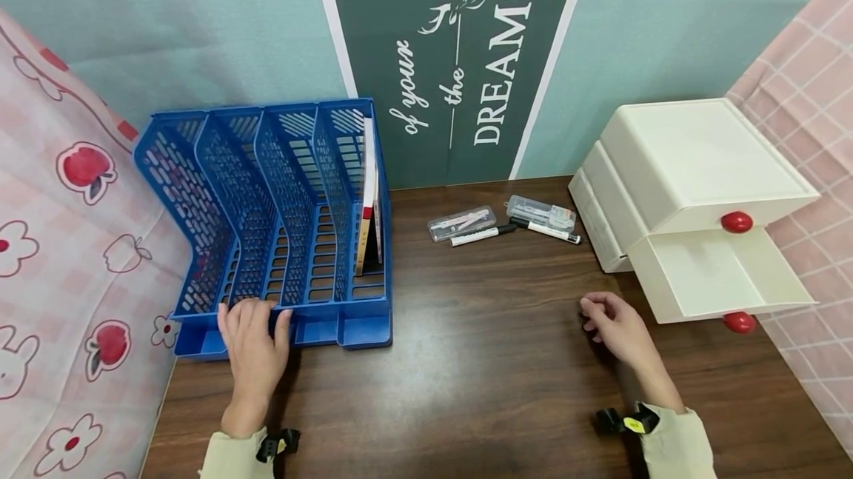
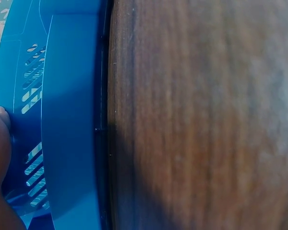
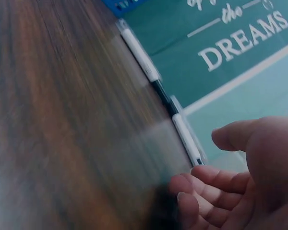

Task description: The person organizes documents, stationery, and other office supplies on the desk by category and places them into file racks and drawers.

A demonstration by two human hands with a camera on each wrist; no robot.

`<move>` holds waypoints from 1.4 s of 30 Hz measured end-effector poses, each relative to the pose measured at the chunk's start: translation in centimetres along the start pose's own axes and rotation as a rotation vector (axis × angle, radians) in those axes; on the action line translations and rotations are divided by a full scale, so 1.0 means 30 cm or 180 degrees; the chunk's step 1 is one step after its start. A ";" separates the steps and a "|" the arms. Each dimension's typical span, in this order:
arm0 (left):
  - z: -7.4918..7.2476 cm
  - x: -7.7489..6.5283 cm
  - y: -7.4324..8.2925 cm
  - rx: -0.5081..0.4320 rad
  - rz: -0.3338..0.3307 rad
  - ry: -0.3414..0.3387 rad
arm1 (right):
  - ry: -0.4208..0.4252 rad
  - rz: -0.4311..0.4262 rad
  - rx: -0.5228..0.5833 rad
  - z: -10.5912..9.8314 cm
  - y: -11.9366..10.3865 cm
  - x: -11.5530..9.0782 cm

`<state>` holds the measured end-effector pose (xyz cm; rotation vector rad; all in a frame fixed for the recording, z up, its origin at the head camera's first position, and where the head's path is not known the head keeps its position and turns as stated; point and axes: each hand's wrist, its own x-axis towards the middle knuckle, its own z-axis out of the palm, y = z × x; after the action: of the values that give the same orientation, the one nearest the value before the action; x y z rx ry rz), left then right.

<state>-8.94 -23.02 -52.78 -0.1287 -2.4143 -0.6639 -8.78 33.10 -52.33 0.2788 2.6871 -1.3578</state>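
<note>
From my remote station I record the left hand [image 1: 253,342] at the front of the blue file rack [image 1: 363,310]. I find its fingers bent over the front edge and the thumb set apart from them, so I enter this hand as gripping the rack. The left wrist view shows part of the hand against the blue plastic, with the wooden desk [image 1: 453,375] beside it.

I note the rack upright on the left side of the desk. It has four upright compartments and a low row of small trays along the front. Slim books [image 1: 366,231] stand in the rightmost compartment, near its right wall.

I record the right hand [image 1: 620,331] on the other side, near the white drawer unit [image 1: 720,153]. Its fingers are loosely curved and it grasps nothing; in the right wrist view I see the thumb well apart from the fingertips.

I find the unit's top drawer pushed in and the drawer below it [image 1: 709,272] pulled out, each with a red knob [image 1: 740,322].

Between rack and unit, near the green wall panel [image 1: 426,161], I list two clear plastic cases [image 1: 462,223] and two white markers [image 1: 481,235]. The markers lie just in front of the cases, their black caps towards each other.
</note>
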 end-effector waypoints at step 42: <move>0.003 -0.001 -0.006 -0.0015 0.0022 0.0020 | 0.0840 -0.1131 -0.1586 0.086 -0.159 0.403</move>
<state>-9.02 -23.14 -52.93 -0.1367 -2.4053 -0.6661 -21.56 29.58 -52.38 -0.0814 3.2982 -0.6960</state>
